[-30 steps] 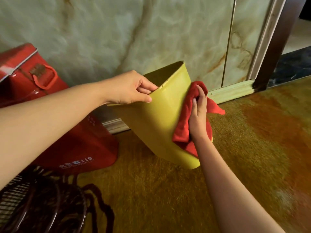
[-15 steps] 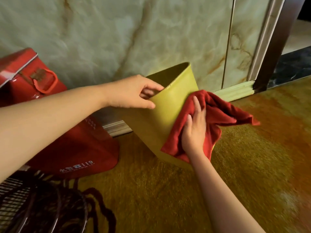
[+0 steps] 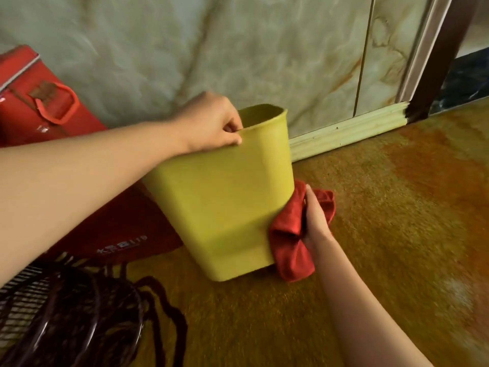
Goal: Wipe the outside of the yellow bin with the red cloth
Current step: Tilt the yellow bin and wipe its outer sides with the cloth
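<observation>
The yellow bin is in the middle of the view, tilted slightly, its base near the floor. My left hand pinches the bin's near-left rim, thumb outside and fingers inside. My right hand grips the bunched red cloth and presses it against the bin's lower right side. Part of the cloth hangs below my hand, close to the floor.
A red box with a handle and a red bag stand left of the bin by the marble wall. A dark wire fan guard fills the lower left. Yellowish floor stretches right; a dark door frame rises at upper right.
My right hand slid the cloth from the bin's upper right side down to its lower right side. The bin turned more upright and its broad front now faces me.
</observation>
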Demonstrator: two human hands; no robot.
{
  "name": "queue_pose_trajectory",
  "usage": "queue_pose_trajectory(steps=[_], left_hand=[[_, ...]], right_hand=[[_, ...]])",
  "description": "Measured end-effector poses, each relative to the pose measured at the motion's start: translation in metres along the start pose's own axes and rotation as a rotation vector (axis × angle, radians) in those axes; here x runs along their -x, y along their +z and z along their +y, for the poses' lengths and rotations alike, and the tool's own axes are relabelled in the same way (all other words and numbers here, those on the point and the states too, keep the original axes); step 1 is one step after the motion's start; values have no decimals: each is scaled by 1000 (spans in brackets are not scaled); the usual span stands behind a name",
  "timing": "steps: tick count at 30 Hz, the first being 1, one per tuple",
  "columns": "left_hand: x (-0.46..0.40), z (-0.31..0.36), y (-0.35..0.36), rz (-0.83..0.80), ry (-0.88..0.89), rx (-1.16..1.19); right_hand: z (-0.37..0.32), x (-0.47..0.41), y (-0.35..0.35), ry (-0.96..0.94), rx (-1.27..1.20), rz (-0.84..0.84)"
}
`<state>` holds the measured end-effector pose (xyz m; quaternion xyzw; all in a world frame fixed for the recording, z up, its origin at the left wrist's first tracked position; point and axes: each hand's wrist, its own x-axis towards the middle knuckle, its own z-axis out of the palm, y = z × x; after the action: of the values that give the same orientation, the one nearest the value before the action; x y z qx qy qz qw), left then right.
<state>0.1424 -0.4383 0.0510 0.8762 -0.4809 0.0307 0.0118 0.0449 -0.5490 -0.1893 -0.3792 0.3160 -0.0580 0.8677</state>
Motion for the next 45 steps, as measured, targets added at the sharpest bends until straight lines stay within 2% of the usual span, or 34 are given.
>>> queue_pose_trajectory(steps=[2, 4, 7, 11, 14, 19, 23, 26, 34, 38, 41, 43, 45], left_hand=[[17, -22, -2, -6, -144, 62], [31, -35, -5, -21, -218, 104], [37, -28, -2, -84, -172, 179], [37, 7, 15, -117, -37, 271], [33, 19, 21, -12, -32, 306], [28, 9, 4, 172, 19, 255], [39, -1, 19, 122, 19, 194], [45, 1, 39, 87, -16, 277], [41, 10, 50, 63, -93, 414], [57, 14, 48, 111, -136, 482], [81, 24, 48, 281, -162, 562], [101, 34, 55, 350, -199, 707], [120, 48, 68, 268, -267, 940]], right_hand=[[-7, 3, 20, -112, -70, -28], [-16, 9, 40, -293, 96, -25], [-6, 30, 51, -485, 241, 61], [12, 59, 44, -500, 157, 190], [16, 77, 54, -502, 87, 227], [2, 93, 64, -646, 157, 174], [-8, 102, 56, -660, 288, 212], [-11, 108, 46, -660, 393, 211], [-23, 119, 12, -585, 428, 185], [-24, 129, 8, -544, 349, 131], [-24, 140, 11, -493, 231, 83], [-23, 149, 17, -446, 152, 56], [-23, 159, 25, -378, 91, 24]])
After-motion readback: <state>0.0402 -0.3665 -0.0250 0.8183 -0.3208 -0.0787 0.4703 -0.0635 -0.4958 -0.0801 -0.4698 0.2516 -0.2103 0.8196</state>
